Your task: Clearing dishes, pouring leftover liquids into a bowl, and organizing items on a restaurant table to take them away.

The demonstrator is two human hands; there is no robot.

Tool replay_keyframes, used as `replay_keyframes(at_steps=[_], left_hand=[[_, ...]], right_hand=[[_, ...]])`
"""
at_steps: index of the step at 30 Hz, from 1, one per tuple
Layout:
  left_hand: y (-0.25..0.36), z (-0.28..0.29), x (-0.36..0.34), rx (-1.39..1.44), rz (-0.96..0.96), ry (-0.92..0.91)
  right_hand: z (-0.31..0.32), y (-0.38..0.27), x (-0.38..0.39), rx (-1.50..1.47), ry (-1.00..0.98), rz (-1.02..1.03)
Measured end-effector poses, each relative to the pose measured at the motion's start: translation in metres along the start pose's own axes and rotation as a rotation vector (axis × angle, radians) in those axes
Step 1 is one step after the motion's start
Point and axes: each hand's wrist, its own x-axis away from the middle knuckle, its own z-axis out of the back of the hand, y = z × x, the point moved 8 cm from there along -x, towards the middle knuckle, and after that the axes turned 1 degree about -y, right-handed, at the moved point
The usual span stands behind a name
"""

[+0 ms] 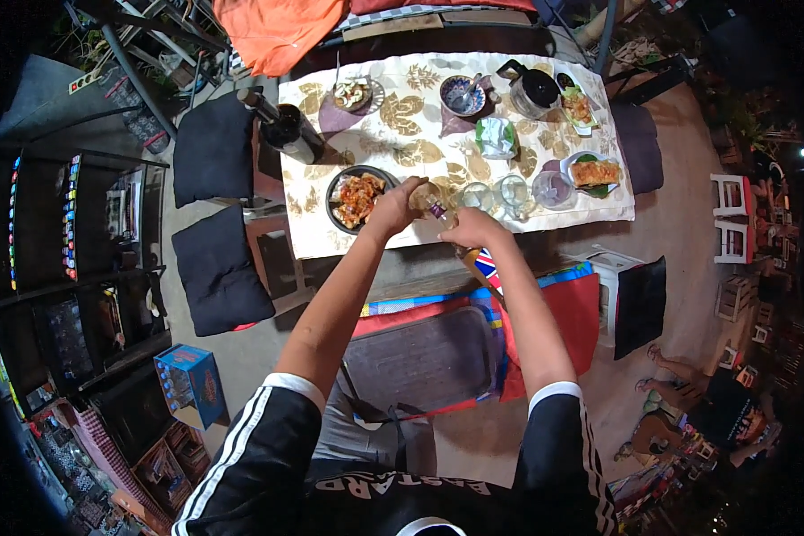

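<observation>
Over the table's near edge, my left hand (397, 207) is closed round a clear drinking glass (427, 198), which is tilted toward my right hand. Closed as well, my right hand (476, 230) grips what looks like a brown bottle (486, 266) with a red, white and blue label; my forearm partly covers it. The bottle's narrow end points at the glass, and I cannot tell whether the two touch. Just left of my left hand is a dark round plate of saucy food (359, 199). Two clear glasses (513, 191) stand beyond my right hand.
A large dark bottle (292, 132) stands at the table's left edge. Farther right are another glass (554, 190), a dish with a golden baked piece (596, 172), a green-white packet (497, 139), a bowl (461, 95) and a black-lidded jug (536, 93). A cushioned bench (424, 357) lies before me.
</observation>
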Motion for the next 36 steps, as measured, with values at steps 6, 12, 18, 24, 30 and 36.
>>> replay_keyframes(at_steps=[6,12,18,24,30,36], left_hand=[[0.002,0.0,0.0,0.077,0.032,-0.038],[0.002,-0.001,-0.001,0.078,0.017,-0.044],[0.001,-0.002,-0.001,0.105,-0.02,-0.022],[0.002,0.001,-0.001,0.07,-0.032,-0.011],[0.005,0.002,0.0,0.082,0.009,-0.03],[-0.001,-0.001,-0.001,0.099,0.044,-0.049]], right_hand=[[-0.004,0.004,-0.003,0.004,-0.011,-0.016],[-0.005,0.004,-0.003,0.012,-0.011,-0.023],[-0.006,0.007,-0.006,0.017,-0.01,-0.032],[0.001,-0.003,0.001,0.011,-0.051,-0.04],[-0.002,0.006,-0.001,0.012,-0.043,-0.049],[-0.003,0.008,-0.005,0.016,-0.053,-0.061]])
